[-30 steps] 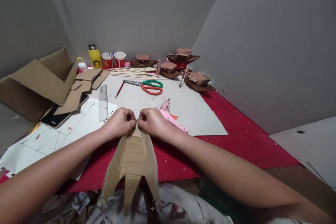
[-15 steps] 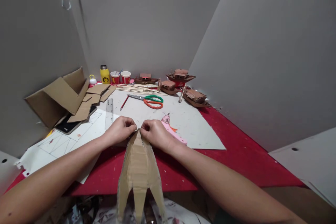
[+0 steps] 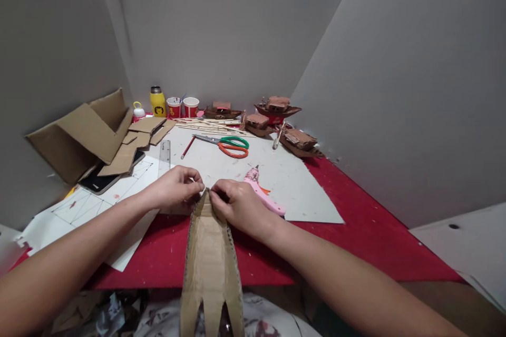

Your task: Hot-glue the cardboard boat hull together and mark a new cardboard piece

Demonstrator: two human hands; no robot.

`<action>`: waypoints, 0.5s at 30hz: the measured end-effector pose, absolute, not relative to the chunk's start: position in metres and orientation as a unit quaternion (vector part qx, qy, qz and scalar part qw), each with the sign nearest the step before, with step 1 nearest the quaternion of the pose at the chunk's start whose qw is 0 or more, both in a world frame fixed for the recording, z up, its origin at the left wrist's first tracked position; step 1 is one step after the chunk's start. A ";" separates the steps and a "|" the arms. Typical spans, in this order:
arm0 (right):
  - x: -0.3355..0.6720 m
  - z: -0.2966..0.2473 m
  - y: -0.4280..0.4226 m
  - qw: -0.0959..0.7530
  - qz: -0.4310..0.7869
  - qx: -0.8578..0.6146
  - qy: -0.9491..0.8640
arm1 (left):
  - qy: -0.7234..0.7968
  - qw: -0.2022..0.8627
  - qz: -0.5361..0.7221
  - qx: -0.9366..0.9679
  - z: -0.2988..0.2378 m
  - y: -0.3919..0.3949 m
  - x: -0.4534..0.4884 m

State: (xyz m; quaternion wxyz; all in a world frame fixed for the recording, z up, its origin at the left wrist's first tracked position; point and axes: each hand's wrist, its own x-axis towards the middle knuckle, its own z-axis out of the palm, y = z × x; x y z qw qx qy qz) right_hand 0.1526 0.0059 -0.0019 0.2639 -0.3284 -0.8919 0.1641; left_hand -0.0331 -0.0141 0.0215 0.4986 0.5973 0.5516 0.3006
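Observation:
A folded cardboard boat hull (image 3: 209, 253) points away from me, its far tip pinched to a point and its near end cut into several pointed strips. My right hand (image 3: 237, 202) is closed, thumb and finger gripping the hull's tip from the right. Just left of that tip, my left hand (image 3: 179, 189) is pinched closed; whatever lies between its fingertips is too small to make out. Close beyond my right hand lies a pink hot glue gun (image 3: 266, 200), nozzle pointing away.
Scissors (image 3: 233, 146), a red pencil (image 3: 188, 147) and a clear ruler (image 3: 165, 155) lie on a pale board (image 3: 312, 195). Model boats (image 3: 300, 142), thin sticks, paper cups (image 3: 191, 107) and a yellow bottle (image 3: 157, 101) stand behind. Cardboard pieces (image 3: 90, 131), a phone and a drawing (image 3: 83, 216) are left.
The view has shifted slightly. The hull's near end has swung a little and shows less of its cut strips. My left fingers sit slightly farther from the tip; my right hand keeps its grip.

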 end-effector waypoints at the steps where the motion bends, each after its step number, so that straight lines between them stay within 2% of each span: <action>1: 0.153 -0.003 0.005 0.270 0.149 -0.311 -0.899 | 0.549 0.505 0.297 0.596 0.024 -0.014 -0.034; 7: 0.156 -0.004 0.003 0.330 0.096 -0.248 -0.906 | 0.556 0.500 0.325 0.579 0.026 -0.011 -0.039; 15: 0.164 0.012 0.005 0.487 0.087 -0.266 -0.828 | 0.567 0.452 0.389 0.568 0.022 -0.007 -0.043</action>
